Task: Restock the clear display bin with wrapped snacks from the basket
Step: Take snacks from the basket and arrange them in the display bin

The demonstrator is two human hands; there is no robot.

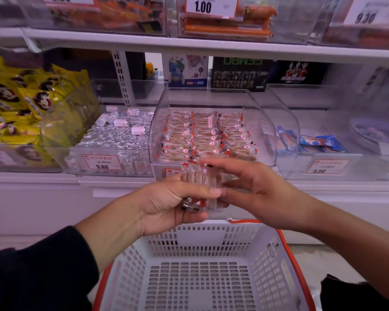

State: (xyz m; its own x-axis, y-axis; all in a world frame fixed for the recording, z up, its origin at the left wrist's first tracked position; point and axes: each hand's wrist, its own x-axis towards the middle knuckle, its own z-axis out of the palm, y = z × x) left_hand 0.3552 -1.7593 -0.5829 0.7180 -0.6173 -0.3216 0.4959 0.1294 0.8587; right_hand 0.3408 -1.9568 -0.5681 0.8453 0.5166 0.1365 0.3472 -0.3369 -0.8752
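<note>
While a small stack of wrapped snacks [198, 189] sits in front of the clear bin [211, 131], just above the basket [195, 265], the left hand [166, 205] grips it, fingers and thumb curled round; the right hand [252, 187] has loosely spread fingers touching the stack's far side. Rows of the same snacks fill the bin on the shelf [43, 178]; neighbouring bins hold yellow packets [20, 102] and silver rolls [119, 133]

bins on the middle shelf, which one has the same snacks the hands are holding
The curved clear bin directly above the hands, holding neat rows of red-trimmed clear-wrapped snacks. The neighbouring bins hold silver pieces and blue packets.
</note>
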